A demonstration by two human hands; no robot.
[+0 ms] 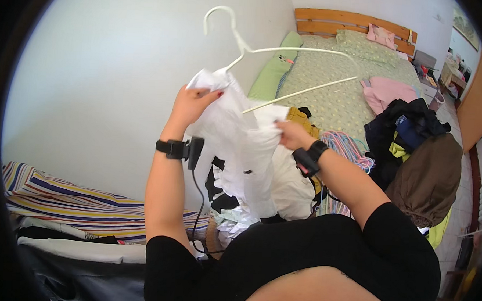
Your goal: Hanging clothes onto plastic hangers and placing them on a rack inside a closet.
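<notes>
A white garment [249, 151] hangs between my two hands, held up in front of me. My left hand [190, 108] grips its upper left part, thumb over the cloth. My right hand [292, 133] pinches the garment's other upper edge, lower and to the right. A white clothes hanger [298, 50] stands tilted above, its hook up at the left. The left arm of the hanger runs into the cloth near my left hand, while its right end sticks out bare over the bed. Part of its lower bar is hidden by the fabric.
A bed [317, 73] with a wooden headboard [319, 20] lies ahead. Several pastel hangers [346, 151] are bundled right of my right hand. Dark clothes [407, 121], a brown garment [427, 179] and a pink one [388, 92] are piled at right. Striped fabric [81, 200] lies along the wall [106, 84].
</notes>
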